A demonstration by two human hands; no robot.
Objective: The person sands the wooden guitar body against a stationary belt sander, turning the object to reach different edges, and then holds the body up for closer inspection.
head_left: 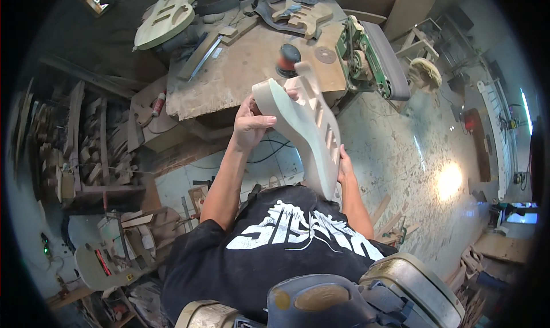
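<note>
Between my two hands a pale wooden guitar body [295, 119] is held up on its edge, tilted, with its smooth curved side toward me. Routed cavities show in its face, which is turned to the right. My left hand [252, 124] grips the rounded far end, thumb on the side edge and fingers partly hidden behind the wood. Lower down, my right hand [345, 165] holds the face side near my chest; most of its fingers are hidden by the body. Just beyond the wood, an orbital sander [288, 59] stands on the workbench [229, 87].
Another guitar body [309, 17] lies on dark cloth at the bench's back, and one more [166, 18] is at the far left. A green belt sander [372, 59] adjoins the bench's right side. Wood offcuts [94, 150] fill a rack at left. A round-topped stool [425, 75] is at right.
</note>
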